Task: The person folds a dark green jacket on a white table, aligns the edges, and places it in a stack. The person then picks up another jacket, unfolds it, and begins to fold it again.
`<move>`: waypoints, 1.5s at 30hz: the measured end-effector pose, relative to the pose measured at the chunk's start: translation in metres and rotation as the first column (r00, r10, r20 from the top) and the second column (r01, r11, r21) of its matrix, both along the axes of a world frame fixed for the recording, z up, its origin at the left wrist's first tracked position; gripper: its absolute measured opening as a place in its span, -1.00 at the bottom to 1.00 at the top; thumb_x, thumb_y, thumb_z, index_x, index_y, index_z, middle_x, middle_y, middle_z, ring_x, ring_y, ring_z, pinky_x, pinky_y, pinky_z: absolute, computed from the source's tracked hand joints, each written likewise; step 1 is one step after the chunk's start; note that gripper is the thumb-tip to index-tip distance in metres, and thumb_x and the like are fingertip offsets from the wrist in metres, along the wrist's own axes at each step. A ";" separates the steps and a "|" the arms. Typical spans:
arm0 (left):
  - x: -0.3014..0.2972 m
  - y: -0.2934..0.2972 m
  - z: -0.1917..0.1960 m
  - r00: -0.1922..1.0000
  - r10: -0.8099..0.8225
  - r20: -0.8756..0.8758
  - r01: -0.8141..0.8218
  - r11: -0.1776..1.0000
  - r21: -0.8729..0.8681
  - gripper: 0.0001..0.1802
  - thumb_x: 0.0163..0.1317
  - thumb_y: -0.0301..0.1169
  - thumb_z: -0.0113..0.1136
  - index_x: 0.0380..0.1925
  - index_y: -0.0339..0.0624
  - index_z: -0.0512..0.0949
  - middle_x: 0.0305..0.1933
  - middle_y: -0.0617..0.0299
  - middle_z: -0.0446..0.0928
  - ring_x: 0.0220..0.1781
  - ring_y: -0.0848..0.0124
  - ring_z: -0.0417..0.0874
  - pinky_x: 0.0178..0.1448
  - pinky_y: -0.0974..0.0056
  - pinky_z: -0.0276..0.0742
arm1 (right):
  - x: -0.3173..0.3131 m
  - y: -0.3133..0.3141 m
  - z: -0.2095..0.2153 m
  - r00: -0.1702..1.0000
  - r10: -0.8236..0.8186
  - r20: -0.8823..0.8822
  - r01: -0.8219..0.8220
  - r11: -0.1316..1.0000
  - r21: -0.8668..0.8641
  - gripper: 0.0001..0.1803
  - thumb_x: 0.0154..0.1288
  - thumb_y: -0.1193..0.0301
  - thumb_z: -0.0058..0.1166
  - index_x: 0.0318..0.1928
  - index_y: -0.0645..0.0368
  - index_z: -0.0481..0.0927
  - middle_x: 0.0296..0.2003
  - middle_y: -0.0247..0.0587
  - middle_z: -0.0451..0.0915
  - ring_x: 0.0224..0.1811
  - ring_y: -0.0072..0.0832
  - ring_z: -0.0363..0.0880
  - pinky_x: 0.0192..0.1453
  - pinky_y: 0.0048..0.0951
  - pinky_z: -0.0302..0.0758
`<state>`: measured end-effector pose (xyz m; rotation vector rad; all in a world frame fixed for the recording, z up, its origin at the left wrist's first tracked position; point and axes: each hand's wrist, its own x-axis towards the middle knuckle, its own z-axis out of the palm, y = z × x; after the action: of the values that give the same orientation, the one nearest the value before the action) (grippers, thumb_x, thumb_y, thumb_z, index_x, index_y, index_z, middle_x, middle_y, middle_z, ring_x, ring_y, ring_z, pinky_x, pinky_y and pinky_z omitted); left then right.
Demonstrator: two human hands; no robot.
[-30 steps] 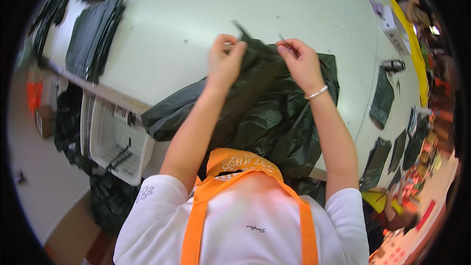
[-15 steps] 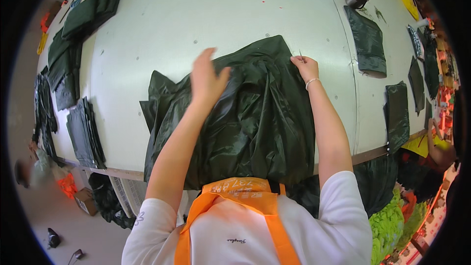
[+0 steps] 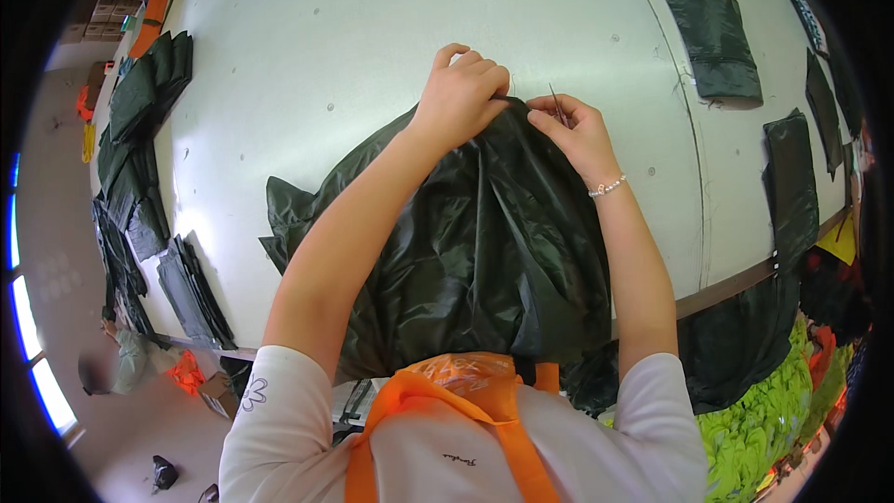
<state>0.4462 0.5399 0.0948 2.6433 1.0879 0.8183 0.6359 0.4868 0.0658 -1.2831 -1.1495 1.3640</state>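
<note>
A shiny dark green garment [image 3: 438, 251] lies bunched on the table in front of me and hangs over its near edge to my apron. My left hand [image 3: 461, 93] is closed at the garment's far edge, pinching the cloth between thumb and fingers. Just to its right, my right hand [image 3: 579, 135] has its fingers curled around small pointed snips [image 3: 558, 104], blade upward. The right thumb and fingertips are beside the same edge; whether they also grip cloth I cannot tell.
Folded dark green pieces [image 3: 703, 28] lie on the pale table [image 3: 372, 47] at the right, with a further stack [image 3: 792, 177] nearer. Dark garments [image 3: 140, 121] are piled along the left side. Bright green cloth [image 3: 764, 419] is heaped below the table at the right.
My left hand, open above the cloth before, has moved right and closed on the garment's edge. The right hand keeps the snips. The whole view has shifted a little.
</note>
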 end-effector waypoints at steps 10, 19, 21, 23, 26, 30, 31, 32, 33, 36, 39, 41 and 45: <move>-0.009 -0.022 0.009 0.993 0.088 0.083 -0.089 0.996 0.008 -0.76 -0.18 -0.42 0.40 -0.58 -0.08 0.47 -0.52 0.38 0.49 -0.32 0.37 0.52 0.18 0.08 0.24 | -0.016 0.022 0.015 0.999 0.018 0.047 -0.010 0.986 -0.168 -0.78 0.24 0.35 0.15 -0.36 0.30 0.61 -0.56 -0.50 0.43 -0.49 -0.75 0.30 -0.39 -0.66 0.27; -0.012 -0.027 -0.002 0.976 0.154 0.151 -0.156 0.988 0.001 -0.73 -0.21 -0.43 0.43 -0.60 -0.07 0.44 -0.54 0.39 0.48 -0.35 0.38 0.51 0.17 0.10 0.21 | -0.001 -0.005 0.021 0.975 0.085 0.205 -0.078 0.996 -0.045 -0.72 0.33 0.27 0.04 -0.30 0.28 0.47 -0.46 -0.38 0.49 -0.45 -0.65 0.35 -0.30 -0.57 0.36; -0.012 -0.026 -0.002 0.980 0.144 0.139 -0.147 0.989 0.013 -0.72 -0.21 -0.44 0.42 -0.60 -0.07 0.43 -0.54 0.39 0.47 -0.35 0.38 0.51 0.17 0.09 0.21 | 0.002 -0.005 0.028 0.943 0.156 0.295 -0.160 0.987 -0.011 -0.73 0.32 0.29 0.06 -0.31 0.28 0.46 -0.45 -0.34 0.50 -0.46 -0.63 0.36 -0.30 -0.54 0.38; -0.010 -0.026 0.000 0.984 0.122 0.127 -0.127 0.991 0.034 -0.72 -0.21 -0.44 0.42 -0.60 -0.06 0.42 -0.54 0.39 0.47 -0.36 0.38 0.51 0.17 0.08 0.21 | 0.001 -0.002 0.031 0.930 0.196 0.310 -0.202 0.979 -0.011 -0.75 0.30 0.31 0.08 -0.31 0.28 0.46 -0.45 -0.30 0.52 -0.47 -0.61 0.38 -0.30 -0.51 0.40; -0.008 -0.027 0.003 0.985 0.127 0.115 -0.132 0.990 0.040 -0.71 -0.21 -0.45 0.41 -0.61 -0.05 0.41 -0.55 0.40 0.45 -0.35 0.39 0.51 0.18 0.05 0.21 | -0.002 0.006 0.037 0.918 0.219 0.331 -0.229 0.973 -0.011 -0.78 0.28 0.34 0.10 -0.33 0.28 0.47 -0.48 -0.28 0.53 -0.49 -0.59 0.39 -0.33 -0.50 0.40; -0.008 -0.026 0.002 0.986 0.115 0.117 -0.121 0.992 0.046 -0.71 -0.22 -0.47 0.41 -0.62 -0.04 0.41 -0.55 0.40 0.45 -0.35 0.40 0.52 0.18 0.04 0.21 | -0.004 0.014 0.051 0.837 0.299 0.459 -0.304 0.950 -0.064 -0.78 0.26 0.34 0.11 -0.35 0.27 0.48 -0.52 -0.26 0.53 -0.51 -0.56 0.40 -0.34 -0.49 0.41; -0.009 -0.026 0.001 0.987 0.113 0.114 -0.119 0.992 0.045 -0.71 -0.23 -0.47 0.41 -0.62 -0.04 0.41 -0.54 0.40 0.45 -0.35 0.40 0.52 0.18 0.04 0.21 | -0.004 0.016 0.053 0.814 0.316 0.488 -0.321 0.944 -0.075 -0.77 0.26 0.33 0.12 -0.35 0.27 0.48 -0.53 -0.26 0.53 -0.52 -0.56 0.41 -0.35 -0.49 0.41; -0.009 -0.026 0.001 0.988 0.110 0.111 -0.116 0.992 0.044 -0.70 -0.23 -0.47 0.41 -0.62 -0.04 0.41 -0.54 0.40 0.45 -0.34 0.40 0.52 0.18 0.04 0.21 | -0.004 0.017 0.055 0.790 0.332 0.516 -0.338 0.937 -0.086 -0.77 0.26 0.33 0.12 -0.35 0.27 0.48 -0.53 -0.26 0.53 -0.52 -0.56 0.41 -0.35 -0.49 0.41; -0.009 -0.026 0.001 0.988 0.111 0.109 -0.117 0.992 0.047 -0.70 -0.23 -0.47 0.42 -0.62 -0.04 0.41 -0.54 0.40 0.45 -0.34 0.40 0.53 0.18 0.04 0.21 | -0.003 0.018 0.056 0.775 0.324 0.542 -0.336 0.939 -0.080 -0.77 0.26 0.32 0.12 -0.35 0.26 0.49 -0.53 -0.26 0.53 -0.52 -0.56 0.41 -0.35 -0.49 0.41; -0.008 -0.027 0.003 0.987 0.117 0.109 -0.124 0.991 0.058 -0.70 -0.23 -0.46 0.42 -0.62 -0.04 0.41 -0.54 0.40 0.45 -0.34 0.40 0.53 0.17 0.05 0.21 | 0.001 0.019 0.057 0.772 0.287 0.567 -0.305 0.950 -0.065 -0.76 0.27 0.31 0.12 -0.34 0.26 0.50 -0.51 -0.27 0.54 -0.50 -0.57 0.42 -0.34 -0.50 0.41; -0.009 -0.027 0.003 0.983 0.128 0.135 -0.139 0.987 0.074 -0.70 -0.24 -0.45 0.42 -0.62 -0.03 0.40 -0.54 0.40 0.45 -0.34 0.39 0.52 0.15 0.08 0.20 | 0.008 0.017 0.053 0.843 0.257 0.473 -0.254 0.965 -0.071 -0.76 0.28 0.30 0.11 -0.31 0.26 0.51 -0.47 -0.31 0.54 -0.46 -0.60 0.43 -0.32 -0.53 0.41; -0.010 -0.030 0.001 0.977 0.136 0.164 -0.152 0.984 0.091 -0.70 -0.24 -0.45 0.43 -0.63 -0.03 0.40 -0.54 0.40 0.46 -0.34 0.39 0.52 0.14 0.10 0.19 | 0.015 0.013 0.041 0.875 0.282 0.393 -0.264 0.959 -0.099 -0.77 0.29 0.31 0.10 -0.29 0.26 0.52 -0.43 -0.34 0.54 -0.43 -0.63 0.44 -0.29 -0.55 0.42; -0.015 -0.037 -0.004 0.964 0.169 0.205 -0.197 0.972 0.127 -0.69 -0.24 -0.46 0.42 -0.63 -0.02 0.39 -0.51 0.43 0.48 -0.35 0.42 0.51 0.10 0.13 0.17 | 0.006 0.000 0.037 0.942 0.281 0.185 -0.258 0.957 -0.135 -0.81 0.31 0.38 0.09 -0.26 0.28 0.51 -0.41 -0.41 0.53 -0.39 -0.72 0.42 -0.25 -0.63 0.42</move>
<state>0.4315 0.5026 0.0905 2.5348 1.2781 1.2082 0.6419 0.4870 0.1028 -1.4063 -1.4517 1.5390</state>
